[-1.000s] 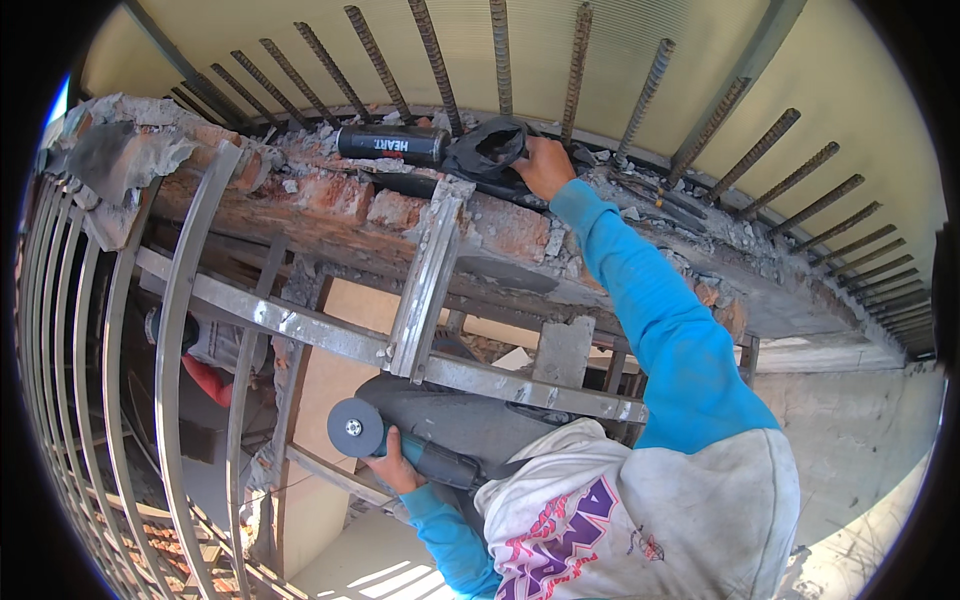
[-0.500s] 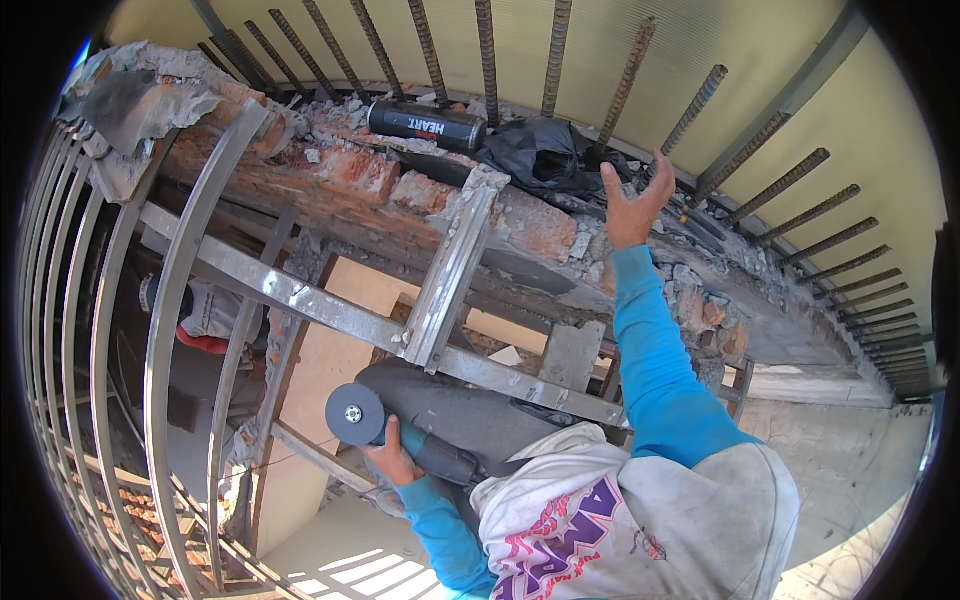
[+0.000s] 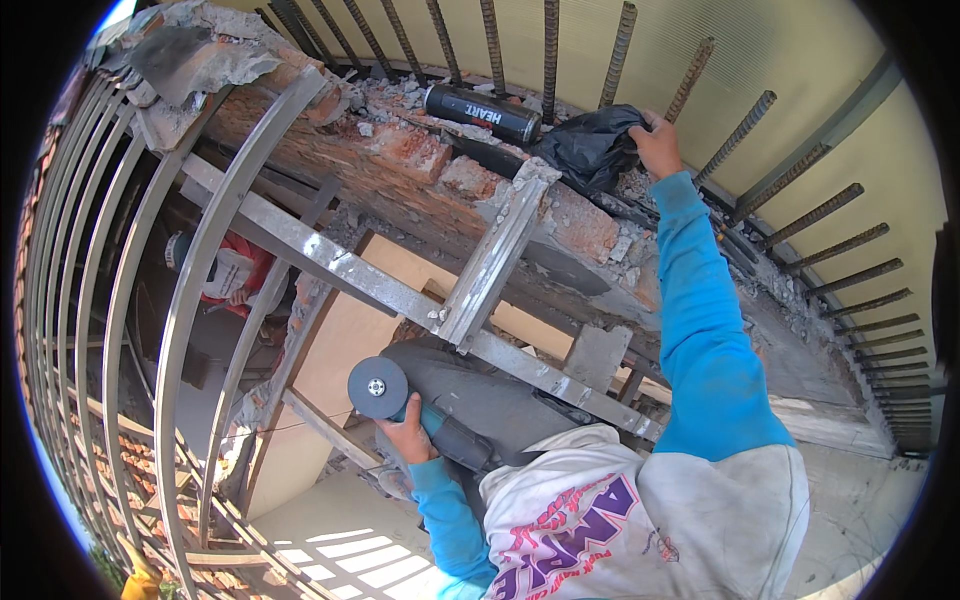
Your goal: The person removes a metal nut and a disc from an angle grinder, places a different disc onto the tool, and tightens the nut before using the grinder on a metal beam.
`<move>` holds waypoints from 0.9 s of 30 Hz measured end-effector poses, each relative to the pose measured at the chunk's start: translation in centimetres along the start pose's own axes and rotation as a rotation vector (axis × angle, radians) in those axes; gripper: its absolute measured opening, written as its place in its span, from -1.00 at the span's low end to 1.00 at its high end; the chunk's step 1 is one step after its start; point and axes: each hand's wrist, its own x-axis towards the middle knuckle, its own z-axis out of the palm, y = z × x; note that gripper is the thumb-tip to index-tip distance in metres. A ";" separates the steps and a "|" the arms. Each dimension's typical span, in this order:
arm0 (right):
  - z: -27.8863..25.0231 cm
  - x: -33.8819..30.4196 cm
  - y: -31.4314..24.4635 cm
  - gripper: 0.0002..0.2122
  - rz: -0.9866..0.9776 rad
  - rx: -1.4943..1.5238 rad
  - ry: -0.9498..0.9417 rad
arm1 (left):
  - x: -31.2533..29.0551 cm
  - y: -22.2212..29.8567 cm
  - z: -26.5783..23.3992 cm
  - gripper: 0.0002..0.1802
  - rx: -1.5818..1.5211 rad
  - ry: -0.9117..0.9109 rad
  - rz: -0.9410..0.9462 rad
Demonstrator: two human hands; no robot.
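My left hand (image 3: 408,438) is wrapped round the head of an angle grinder (image 3: 455,440). Its grey cutting disc (image 3: 378,388) faces up, and the teal and black body lies along my thigh. Stretched out to the top of the broken brick wall, my right hand (image 3: 658,148) has its fingers closed on the edge of a crumpled black plastic bag (image 3: 590,150). A black cylindrical bottle (image 3: 483,113) lies on its side just left of the bag, among the rubble.
Upright rebar rods (image 3: 615,55) line the wall's far side. A metal bar frame (image 3: 340,262) crosses in front of me, with curved metal bars (image 3: 180,330) at left. Below, a person in red sleeves (image 3: 245,265) shows through the bars. A yellow glove (image 3: 140,575) shows at lower left.
My right hand, open above the rubble before, has closed on the black bag, which has changed shape. My view has shifted. The left hand still holds the grinder.
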 end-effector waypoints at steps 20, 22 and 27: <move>-4.9 6.3 8.7 -0.71 0.697 0.676 -0.302 | 0.4 0.8 0.1 -0.12 -0.006 -0.014 -0.008; -1.6 3.2 4.8 -0.74 0.547 0.275 -0.282 | 0.1 0.3 -0.5 -0.10 0.031 0.003 0.003; -6.9 11.3 11.4 -0.69 0.606 0.547 -0.576 | 0.2 1.2 0.2 -0.05 0.038 0.000 0.015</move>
